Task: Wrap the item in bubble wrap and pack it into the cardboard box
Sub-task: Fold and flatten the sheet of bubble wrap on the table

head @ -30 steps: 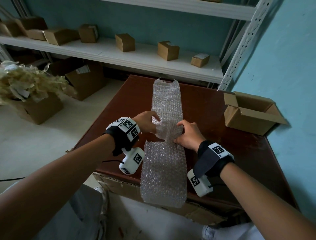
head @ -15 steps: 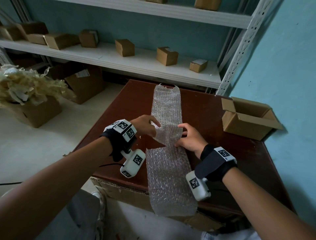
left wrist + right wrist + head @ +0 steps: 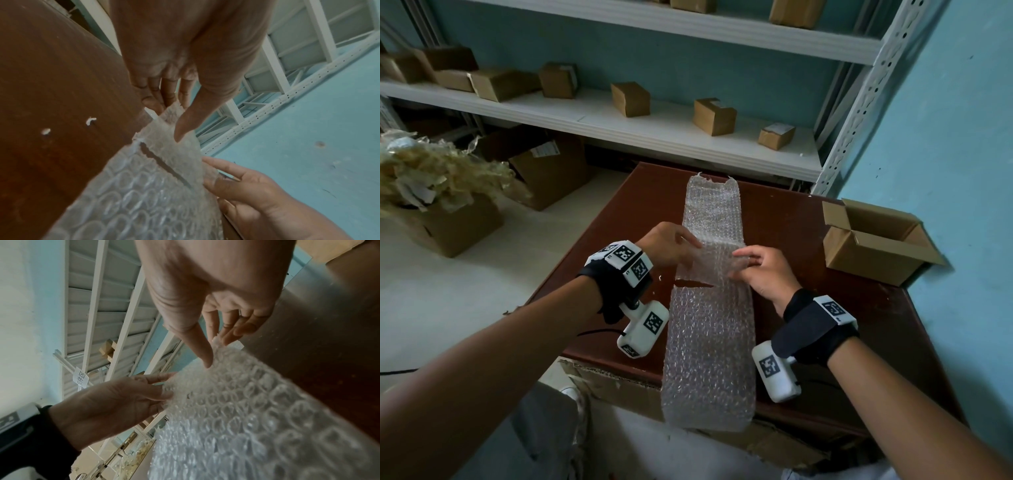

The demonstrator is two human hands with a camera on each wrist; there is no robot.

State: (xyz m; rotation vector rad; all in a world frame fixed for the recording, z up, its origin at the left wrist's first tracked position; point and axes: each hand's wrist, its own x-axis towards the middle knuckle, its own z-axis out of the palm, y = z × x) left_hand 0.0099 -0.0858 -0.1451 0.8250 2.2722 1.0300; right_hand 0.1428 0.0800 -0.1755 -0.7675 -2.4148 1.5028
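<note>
A long strip of bubble wrap lies along the brown table, its near end hanging over the front edge. My left hand pinches the strip's left edge at mid-length between thumb and fingers. My right hand pinches the right edge at the same height. The pinched part is lifted off the table. A slit gapes across the strip from its left edge, just below the left hand. An open cardboard box stands at the table's right. I see no item to wrap.
White shelves behind the table carry several small cardboard boxes. On the floor at the left stands a box of crumpled paper filling, with more cartons beside it. A blue wall runs close along the table's right side.
Both hands have moved slightly away from me and raised the pinched part of the wrap. A slit has opened across the strip from its left edge.
</note>
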